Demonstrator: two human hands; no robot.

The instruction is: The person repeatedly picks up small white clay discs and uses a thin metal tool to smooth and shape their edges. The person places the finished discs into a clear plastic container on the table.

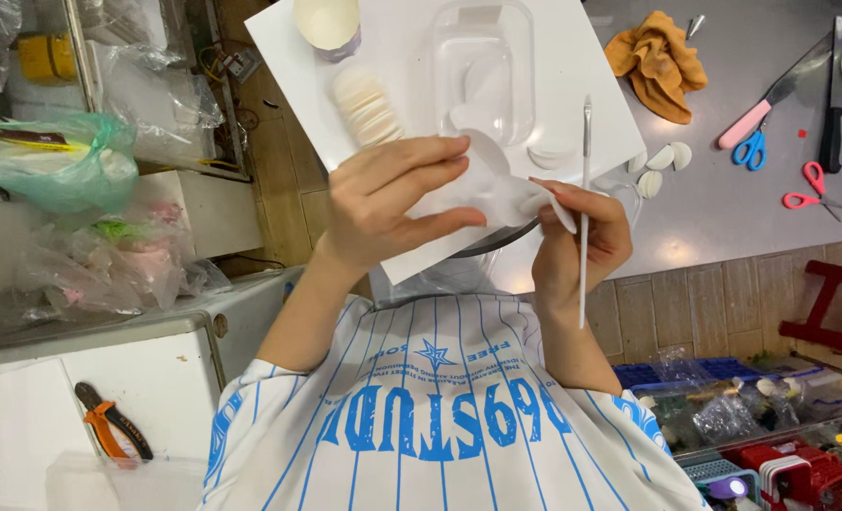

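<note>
over the white board (572,85) on the grey tabletop (743,218), both hands meet on a thin white petal piece (506,189). left hand (388,203) curls from the side, fingers pinching the piece. right hand (577,241), wrist bent upward, pinches its other edge while gripping a slim white tool (585,180) held upright.

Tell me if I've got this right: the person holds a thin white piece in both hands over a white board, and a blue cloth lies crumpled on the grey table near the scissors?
Not quite. The head view shows the cloth is orange, not blue. The rest holds: left hand and right hand share the thin white piece over the white board, with scissors nearby on the grey table.
</note>
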